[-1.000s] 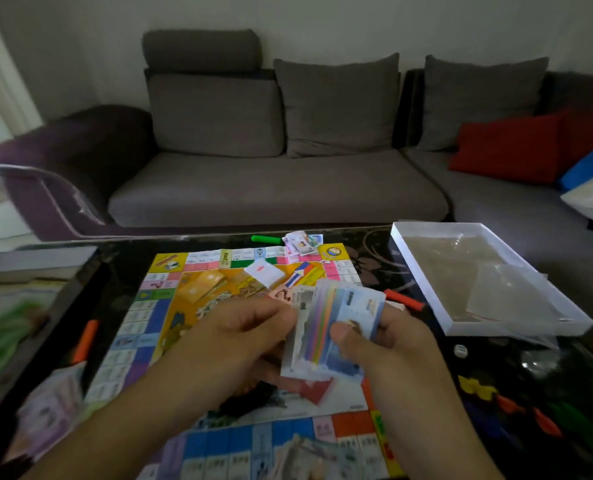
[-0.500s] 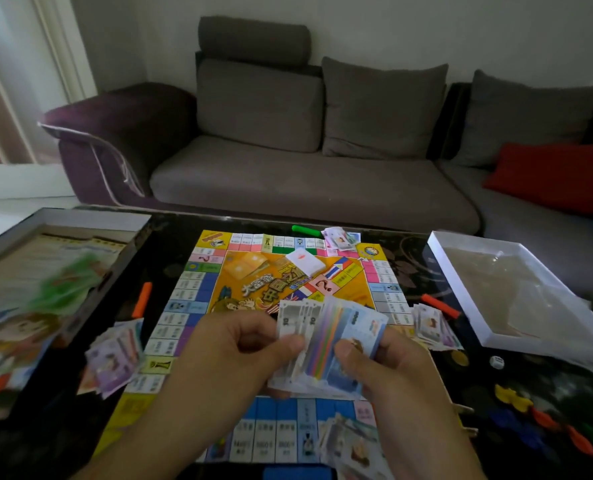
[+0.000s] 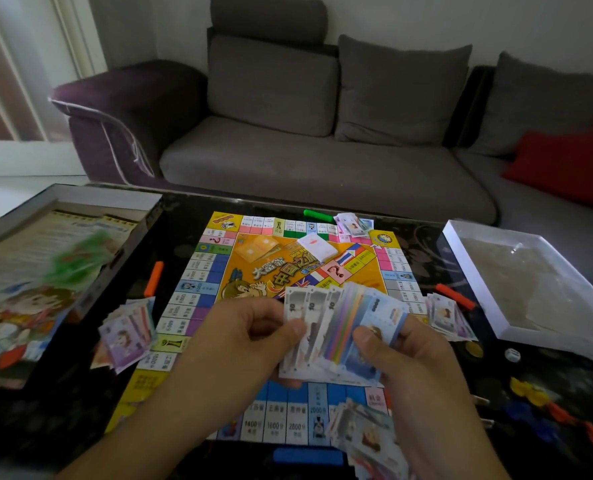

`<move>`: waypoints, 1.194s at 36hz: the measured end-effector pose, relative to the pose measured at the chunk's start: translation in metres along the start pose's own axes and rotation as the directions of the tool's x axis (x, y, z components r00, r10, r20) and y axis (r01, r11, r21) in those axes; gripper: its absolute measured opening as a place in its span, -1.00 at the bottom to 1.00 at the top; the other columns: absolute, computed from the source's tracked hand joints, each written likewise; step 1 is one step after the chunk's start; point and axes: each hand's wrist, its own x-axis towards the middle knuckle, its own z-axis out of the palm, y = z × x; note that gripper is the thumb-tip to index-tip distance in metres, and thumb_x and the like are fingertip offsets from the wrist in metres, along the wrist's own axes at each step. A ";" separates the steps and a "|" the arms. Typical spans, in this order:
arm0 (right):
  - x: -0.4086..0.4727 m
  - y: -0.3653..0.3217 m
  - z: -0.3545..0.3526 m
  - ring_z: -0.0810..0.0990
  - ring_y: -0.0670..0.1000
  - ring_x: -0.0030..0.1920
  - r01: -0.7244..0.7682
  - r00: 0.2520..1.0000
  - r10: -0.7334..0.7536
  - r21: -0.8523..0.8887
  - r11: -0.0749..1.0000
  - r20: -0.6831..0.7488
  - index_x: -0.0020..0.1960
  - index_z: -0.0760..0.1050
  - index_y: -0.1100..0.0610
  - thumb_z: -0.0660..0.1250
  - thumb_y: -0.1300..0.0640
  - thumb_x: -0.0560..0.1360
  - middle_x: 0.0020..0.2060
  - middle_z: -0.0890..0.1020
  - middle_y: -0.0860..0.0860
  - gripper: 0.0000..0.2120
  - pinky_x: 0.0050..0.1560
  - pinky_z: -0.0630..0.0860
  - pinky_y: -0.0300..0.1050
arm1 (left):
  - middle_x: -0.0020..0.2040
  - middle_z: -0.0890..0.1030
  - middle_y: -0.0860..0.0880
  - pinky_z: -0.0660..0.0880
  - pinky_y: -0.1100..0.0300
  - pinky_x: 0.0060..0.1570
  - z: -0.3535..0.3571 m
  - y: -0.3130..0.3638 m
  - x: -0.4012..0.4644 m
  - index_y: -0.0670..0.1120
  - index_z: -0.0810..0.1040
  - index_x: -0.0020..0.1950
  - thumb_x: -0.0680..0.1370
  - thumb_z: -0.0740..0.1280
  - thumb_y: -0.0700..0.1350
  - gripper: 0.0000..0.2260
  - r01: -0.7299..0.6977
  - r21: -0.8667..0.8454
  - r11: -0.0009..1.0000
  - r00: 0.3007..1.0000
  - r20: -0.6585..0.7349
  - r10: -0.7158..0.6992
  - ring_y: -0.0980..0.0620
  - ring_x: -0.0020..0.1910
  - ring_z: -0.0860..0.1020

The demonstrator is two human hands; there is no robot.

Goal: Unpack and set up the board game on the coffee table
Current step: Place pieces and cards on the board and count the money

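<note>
The game board fills the middle of the dark worktop, and both hands meet above its near half with a fan of notes. Left of the board, an orange stick and a pile of notes lie in the strip before the box lid. On the right, another note pile, an orange stick and the white tray crowd the edge. A bare dark patch lies at the near left corner.
</note>
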 end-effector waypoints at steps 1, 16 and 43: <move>-0.001 0.000 0.000 0.76 0.09 0.01 0.000 1.000 0.000 0.001 1.000 0.002 0.10 0.71 0.03 0.44 0.25 0.56 -0.06 0.78 0.01 -0.82 0.17 0.62 0.20 | -0.15 0.76 -0.07 0.72 0.01 -0.21 0.000 -0.001 0.001 -0.22 0.65 -0.11 0.61 0.40 -0.21 -0.87 -0.011 0.004 1.000 1.000 -0.002 0.011 -0.07 -0.17 0.75; -0.006 -0.001 0.004 0.75 0.20 -0.01 -0.015 0.999 0.011 -0.114 0.993 -0.039 -0.07 0.73 -0.19 0.51 0.17 0.52 -0.13 0.78 0.03 -0.76 0.16 0.61 0.32 | -0.18 0.67 -0.12 0.67 0.16 -0.33 -0.061 -0.020 0.025 -0.16 0.60 -0.15 0.66 0.35 -0.25 -0.81 0.016 0.399 0.917 0.978 -0.197 0.068 0.08 -0.29 0.69; -0.017 0.009 0.044 0.73 0.10 0.03 -0.075 0.992 0.088 -0.143 0.987 0.088 0.13 0.68 -0.02 0.43 0.22 0.59 -0.07 0.77 -0.05 -0.80 0.11 0.58 0.14 | 0.02 0.74 0.05 0.65 0.03 0.15 -0.064 -0.016 -0.003 0.02 0.69 0.11 0.62 0.34 0.21 -0.70 0.177 0.061 0.982 0.984 -0.030 -0.176 0.10 0.04 0.72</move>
